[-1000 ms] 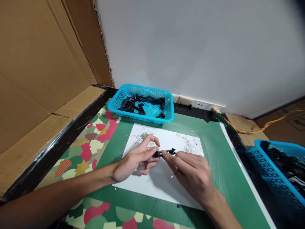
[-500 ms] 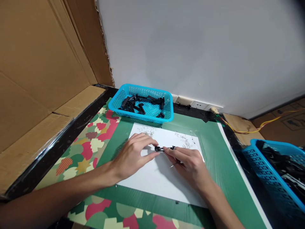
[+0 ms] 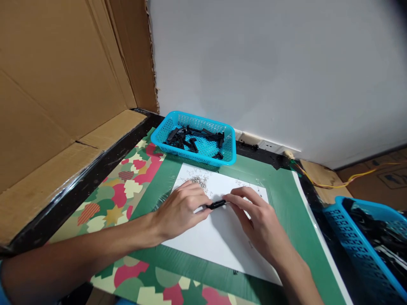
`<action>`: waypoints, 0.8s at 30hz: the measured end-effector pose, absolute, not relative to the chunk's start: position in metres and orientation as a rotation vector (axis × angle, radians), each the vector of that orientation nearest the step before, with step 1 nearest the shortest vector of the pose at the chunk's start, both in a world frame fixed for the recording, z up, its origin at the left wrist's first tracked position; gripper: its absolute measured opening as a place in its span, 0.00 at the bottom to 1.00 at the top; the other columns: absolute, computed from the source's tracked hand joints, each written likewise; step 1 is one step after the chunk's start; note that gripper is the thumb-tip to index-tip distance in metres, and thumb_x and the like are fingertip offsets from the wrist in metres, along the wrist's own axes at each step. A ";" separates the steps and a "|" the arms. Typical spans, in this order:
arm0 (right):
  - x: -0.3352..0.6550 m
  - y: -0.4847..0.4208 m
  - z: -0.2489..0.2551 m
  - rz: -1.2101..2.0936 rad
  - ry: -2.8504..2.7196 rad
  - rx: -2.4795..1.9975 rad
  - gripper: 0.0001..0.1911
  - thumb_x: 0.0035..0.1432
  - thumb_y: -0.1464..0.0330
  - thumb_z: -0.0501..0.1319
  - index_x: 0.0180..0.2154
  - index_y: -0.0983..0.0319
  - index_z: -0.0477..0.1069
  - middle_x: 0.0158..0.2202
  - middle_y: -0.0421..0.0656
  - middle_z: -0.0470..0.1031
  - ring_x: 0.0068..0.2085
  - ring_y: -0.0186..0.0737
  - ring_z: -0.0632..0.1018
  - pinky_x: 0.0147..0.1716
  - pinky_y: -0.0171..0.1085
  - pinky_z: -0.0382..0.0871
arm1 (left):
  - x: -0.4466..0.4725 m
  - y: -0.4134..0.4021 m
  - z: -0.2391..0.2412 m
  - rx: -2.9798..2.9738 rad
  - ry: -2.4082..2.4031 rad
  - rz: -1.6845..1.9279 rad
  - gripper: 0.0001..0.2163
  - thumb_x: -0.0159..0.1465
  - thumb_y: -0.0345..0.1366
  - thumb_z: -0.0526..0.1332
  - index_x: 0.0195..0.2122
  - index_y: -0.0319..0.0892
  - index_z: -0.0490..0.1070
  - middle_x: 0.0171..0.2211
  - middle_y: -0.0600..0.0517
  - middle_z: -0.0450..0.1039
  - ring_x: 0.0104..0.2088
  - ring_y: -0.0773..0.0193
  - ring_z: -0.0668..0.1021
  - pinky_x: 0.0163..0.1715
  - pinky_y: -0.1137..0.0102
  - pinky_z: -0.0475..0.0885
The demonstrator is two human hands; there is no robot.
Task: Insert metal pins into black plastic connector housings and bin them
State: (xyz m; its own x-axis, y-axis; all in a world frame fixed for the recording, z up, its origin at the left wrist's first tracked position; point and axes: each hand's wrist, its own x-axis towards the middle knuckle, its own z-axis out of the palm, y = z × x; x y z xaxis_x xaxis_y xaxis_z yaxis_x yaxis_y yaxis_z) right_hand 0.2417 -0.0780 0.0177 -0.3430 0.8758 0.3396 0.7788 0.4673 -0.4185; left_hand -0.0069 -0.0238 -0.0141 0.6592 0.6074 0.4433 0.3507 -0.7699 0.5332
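- Head view: black part (image 3: 218,204) above white paper (image 3: 216,237); left hand (image 3: 179,209), fingers pinching its left end; right hand (image 3: 262,216), fingers at its right end, grip unclear.
- Black bench (image 3: 265,158) under green mat (image 3: 295,212).
- Far: blue basket (image 3: 193,157), grey wall (image 3: 270,63); left: cardboard (image 3: 57,63).

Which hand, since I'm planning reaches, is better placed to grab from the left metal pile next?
Probably the left hand: the pile lies just beyond its knuckles; the right hand is farther. The left holds the black part, though.
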 end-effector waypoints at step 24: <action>0.188 -0.081 0.011 0.443 -1.644 -1.375 0.08 0.70 0.66 0.68 0.35 0.59 0.77 0.30 0.40 0.84 0.28 0.37 0.84 0.34 0.34 0.84 | -0.008 -0.024 -0.016 2.552 0.692 0.802 0.05 0.72 0.28 0.64 0.38 0.40 0.77 0.35 0.51 0.80 0.39 0.57 0.79 0.44 0.62 0.66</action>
